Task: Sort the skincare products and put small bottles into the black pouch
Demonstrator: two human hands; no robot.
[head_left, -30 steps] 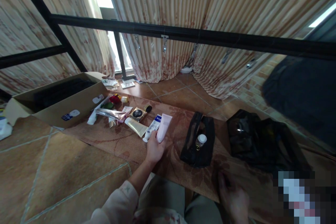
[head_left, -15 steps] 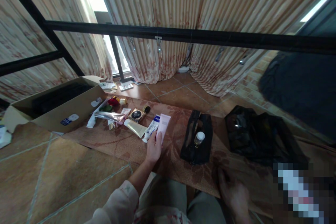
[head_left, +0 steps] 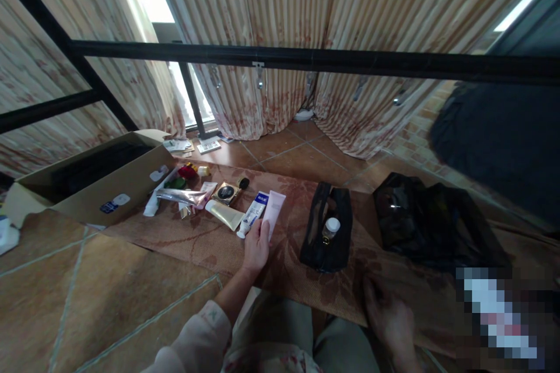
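On the bench [head_left: 289,282], in the head view, we locate the pink tube [head_left: 275,207] in the left hand [head_left: 257,245]. The thumb lies over its near end; the broad flat end points away from us, leaning slightly right. The hand hides the cap end. The blue tube [head_left: 256,211] lies just left of it, roughly parallel; we cannot tell whether the fingers also touch it. The gold tube [head_left: 225,215] lies farther left, set crosswise.

We find the pouch [head_left: 322,259] to the right of the pink tube, near but apart, between the two hands. Its long axis runs away from us, close to that of the pink tube. A bottle [head_left: 331,228] sits tilted at its middle; inside or on top, we cannot tell. We judge the left hand slightly nearer to the pouch.

The right hand [head_left: 389,310] rests by the near edge, fingers loosely curled in shadow; we cannot confirm whether it grips anything.
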